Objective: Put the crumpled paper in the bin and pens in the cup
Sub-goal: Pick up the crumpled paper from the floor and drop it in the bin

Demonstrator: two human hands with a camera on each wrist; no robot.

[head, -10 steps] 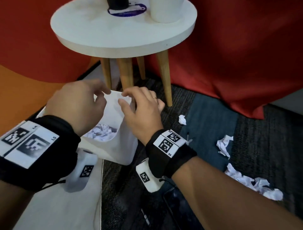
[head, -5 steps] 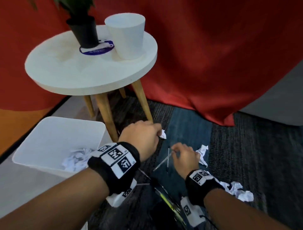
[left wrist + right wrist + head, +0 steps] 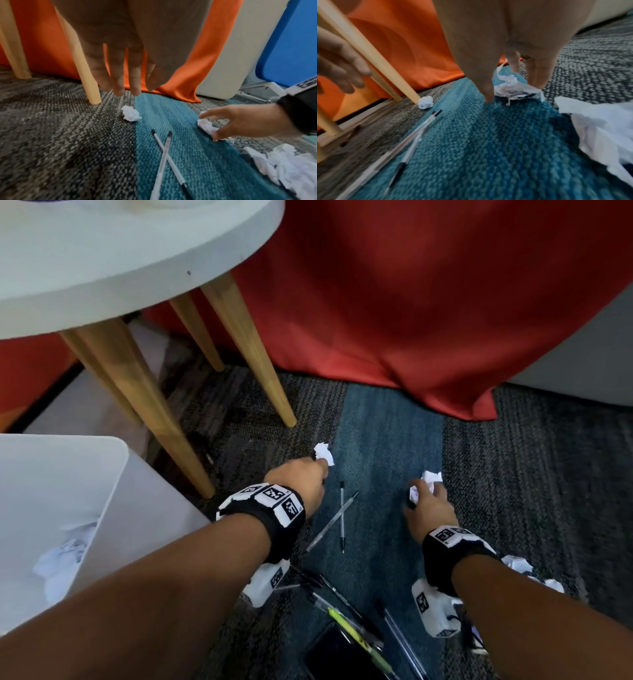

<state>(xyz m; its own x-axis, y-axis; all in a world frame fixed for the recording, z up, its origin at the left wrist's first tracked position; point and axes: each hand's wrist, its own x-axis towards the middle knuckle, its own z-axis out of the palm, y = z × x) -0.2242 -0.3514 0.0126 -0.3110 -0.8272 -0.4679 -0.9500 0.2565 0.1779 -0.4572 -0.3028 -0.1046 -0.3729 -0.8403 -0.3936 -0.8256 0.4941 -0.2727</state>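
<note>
White crumpled paper lies in several places on the carpet [image 3: 376,422]. One small ball [image 3: 130,113] sits near the foot of a wooden leg [image 3: 89,86] of the round surface [image 3: 102,261]; the left hand [image 3: 298,484] hovers above this ball with its fingers straight and spread, holding nothing. A second ball [image 3: 513,88], to the right of that leg, is pinched between thumb and fingers of the right hand [image 3: 428,508]. A loose heap of more crumpled paper [image 3: 283,165] lies behind the right hand; its pieces cannot be counted. Two clear pens [image 3: 339,518], crossed over each other, rest on the blue strip of carpet between the hands. Several more pens [image 3: 359,625], one yellow-green, lie nearer the camera beside a dark flat object [image 3: 335,655]. One white bin [image 3: 113,508], left of the leg, already holds crumpled paper [image 3: 65,553].
</note>
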